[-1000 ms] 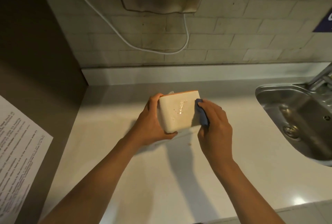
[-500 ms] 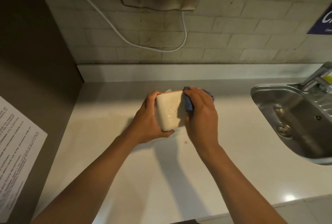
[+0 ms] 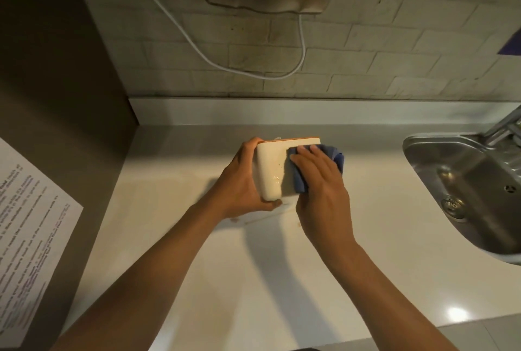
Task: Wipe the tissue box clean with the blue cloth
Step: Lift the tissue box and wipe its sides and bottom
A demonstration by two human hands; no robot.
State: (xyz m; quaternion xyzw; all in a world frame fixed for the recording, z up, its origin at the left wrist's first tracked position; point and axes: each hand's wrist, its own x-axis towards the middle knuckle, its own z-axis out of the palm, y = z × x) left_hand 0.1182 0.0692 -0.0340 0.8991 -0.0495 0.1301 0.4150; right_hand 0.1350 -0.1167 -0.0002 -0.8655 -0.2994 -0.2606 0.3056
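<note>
On the tissue box (image 3: pixel 272 170), the blue cloth (image 3: pixel 301 181) now sits lower.

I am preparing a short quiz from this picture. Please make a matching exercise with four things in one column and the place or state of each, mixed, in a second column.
Things:
1. tissue box
2. blue cloth
3. sink
4. printed paper

Places or states:
A. at the right edge of the counter
B. gripped by the left hand
C. at the far left
D. pressed on the box by the right hand

Pairs: 1-B, 2-D, 3-A, 4-C
</note>
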